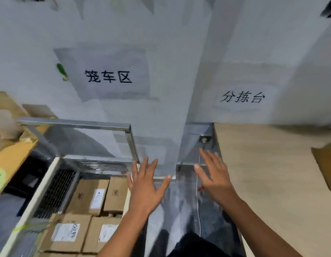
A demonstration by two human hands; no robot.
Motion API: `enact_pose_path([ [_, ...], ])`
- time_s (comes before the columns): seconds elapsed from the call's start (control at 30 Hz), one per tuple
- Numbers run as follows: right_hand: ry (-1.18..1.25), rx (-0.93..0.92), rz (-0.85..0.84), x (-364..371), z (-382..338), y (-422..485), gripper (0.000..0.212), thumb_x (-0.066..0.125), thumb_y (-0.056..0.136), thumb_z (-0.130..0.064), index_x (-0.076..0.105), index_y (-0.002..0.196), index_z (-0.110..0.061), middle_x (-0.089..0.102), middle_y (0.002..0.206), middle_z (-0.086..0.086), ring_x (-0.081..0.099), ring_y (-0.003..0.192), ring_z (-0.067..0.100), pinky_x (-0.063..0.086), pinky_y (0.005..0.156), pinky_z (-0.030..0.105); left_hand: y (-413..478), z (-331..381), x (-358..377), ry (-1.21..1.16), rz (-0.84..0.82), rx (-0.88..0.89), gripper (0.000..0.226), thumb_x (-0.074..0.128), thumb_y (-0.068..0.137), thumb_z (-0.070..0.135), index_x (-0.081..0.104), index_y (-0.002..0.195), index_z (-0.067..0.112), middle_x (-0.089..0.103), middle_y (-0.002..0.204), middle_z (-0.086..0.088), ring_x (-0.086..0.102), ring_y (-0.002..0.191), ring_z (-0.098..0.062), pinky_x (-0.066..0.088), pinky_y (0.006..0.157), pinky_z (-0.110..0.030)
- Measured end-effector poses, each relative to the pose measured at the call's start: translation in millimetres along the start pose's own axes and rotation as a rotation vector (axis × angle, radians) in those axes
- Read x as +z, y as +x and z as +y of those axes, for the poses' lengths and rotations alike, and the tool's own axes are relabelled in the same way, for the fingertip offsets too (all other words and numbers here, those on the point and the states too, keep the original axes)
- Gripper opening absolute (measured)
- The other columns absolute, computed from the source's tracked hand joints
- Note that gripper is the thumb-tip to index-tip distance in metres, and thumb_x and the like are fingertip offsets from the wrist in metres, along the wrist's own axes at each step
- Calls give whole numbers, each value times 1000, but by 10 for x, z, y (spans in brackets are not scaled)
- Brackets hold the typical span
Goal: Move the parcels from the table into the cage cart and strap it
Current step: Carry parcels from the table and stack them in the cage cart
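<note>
Several labelled cardboard parcels (90, 197) lay packed side by side inside the cage cart (55, 190) at the near left, a brown box (326, 164) sat on the counter (263, 173) at the right, and between them the left hand (144, 190) and right hand (214, 179) hovered, fingers (143, 166) spread wide, holding nothing.

Bare forearms (124, 230) lead to the left hand (144, 190) and right hand (214, 180). The fingers (144, 165) have short, pale nails. A dark garment (190, 245) shows at six o'clock.
</note>
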State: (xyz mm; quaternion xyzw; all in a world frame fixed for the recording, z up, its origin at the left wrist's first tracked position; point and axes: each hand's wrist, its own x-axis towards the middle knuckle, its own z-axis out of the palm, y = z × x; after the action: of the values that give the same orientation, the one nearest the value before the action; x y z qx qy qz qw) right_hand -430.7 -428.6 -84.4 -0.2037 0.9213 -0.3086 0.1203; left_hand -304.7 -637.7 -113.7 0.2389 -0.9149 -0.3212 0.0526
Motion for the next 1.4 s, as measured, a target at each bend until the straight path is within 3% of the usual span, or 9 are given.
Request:
enact_pose_path([
  [0.1, 36, 122, 94, -339, 464, -42, 65, 36, 100, -64, 20, 160, -46, 17, 172, -4, 2, 160, 16, 4, 128, 49, 325, 523, 230, 31, -100, 134, 89, 32, 86, 91, 30, 161, 42, 7, 175, 10, -10, 161, -22, -2, 128, -55],
  [0.23, 84, 220, 206, -790, 1039, -122, 74, 26, 94, -79, 20, 160, -47, 17, 172, -1, 3, 160, 21, 8, 127, 54, 701, 1282, 627, 57, -215, 305, 93, 29, 85, 93, 28, 162, 41, 6, 175, 8, -11, 161, -21, -3, 129, -52],
  [0.37, 171, 320, 326, -1227, 1526, -271, 70, 27, 90, -84, 16, 155, -59, 13, 173, -7, -2, 160, 14, 4, 128, 53, 962, 2048, 1090, 82, -310, 471, 91, 33, 86, 92, 26, 162, 43, 7, 175, 8, -9, 161, -23, -2, 129, -54],
  [0.7, 216, 665, 657, -1991, 2294, -1096, 76, 28, 90, -78, 19, 160, -50, 12, 173, -11, -1, 160, 11, 1, 129, 44, 929, 3646, 2159, 70, -570, 716, 94, 29, 80, 91, 27, 161, 43, 12, 174, 13, -7, 161, -16, 0, 130, -52],
  [1.0, 215, 909, 831, -2501, 2914, -1398, 74, 28, 88, -78, 19, 158, -53, 14, 172, -12, 1, 159, 10, 4, 130, 45, 974, 4792, 3168, -47, -790, 759, 87, 42, 85, 87, 33, 159, 41, 17, 173, 11, 0, 161, -16, 16, 128, -56],
  [1.13, 171, 984, 901, -2925, 3274, -1254, 77, 27, 88, -79, 22, 159, -50, 17, 172, -10, 3, 159, 11, 5, 130, 45, 1169, 5401, 3624, -128, -888, 662, 99, 40, 72, 95, 39, 154, 39, 30, 165, 9, 24, 155, -16, 36, 119, -58],
  [1.2, 149, 1021, 904, -3111, 3480, -1158, 76, 27, 89, -79, 22, 159, -51, 17, 171, -11, 3, 159, 10, 3, 130, 43, 1269, 5711, 3894, -178, -936, 613, 96, 44, 75, 93, 41, 153, 36, 34, 162, 9, 32, 150, -17, 38, 116, -60],
  [1.3, 124, 1059, 916, -3363, 3804, -1008, 75, 27, 89, -80, 21, 158, -52, 17, 171, -11, 2, 159, 9, 0, 129, 41, 1379, 6182, 4336, -274, -980, 525, 82, 56, 91, 75, 39, 156, 28, 39, 158, 1, 44, 140, -23, 44, 107, -45],
  [1.4, 99, 1088, 931, -3625, 4141, -882, 76, 29, 89, -79, 23, 159, -50, 17, 171, -11, 2, 159, 8, 0, 130, 41, 1398, 6657, 4702, -342, -989, 412, 85, 61, 94, 66, 32, 161, 22, 35, 161, -5, 44, 139, -28, 41, 94, -36],
])
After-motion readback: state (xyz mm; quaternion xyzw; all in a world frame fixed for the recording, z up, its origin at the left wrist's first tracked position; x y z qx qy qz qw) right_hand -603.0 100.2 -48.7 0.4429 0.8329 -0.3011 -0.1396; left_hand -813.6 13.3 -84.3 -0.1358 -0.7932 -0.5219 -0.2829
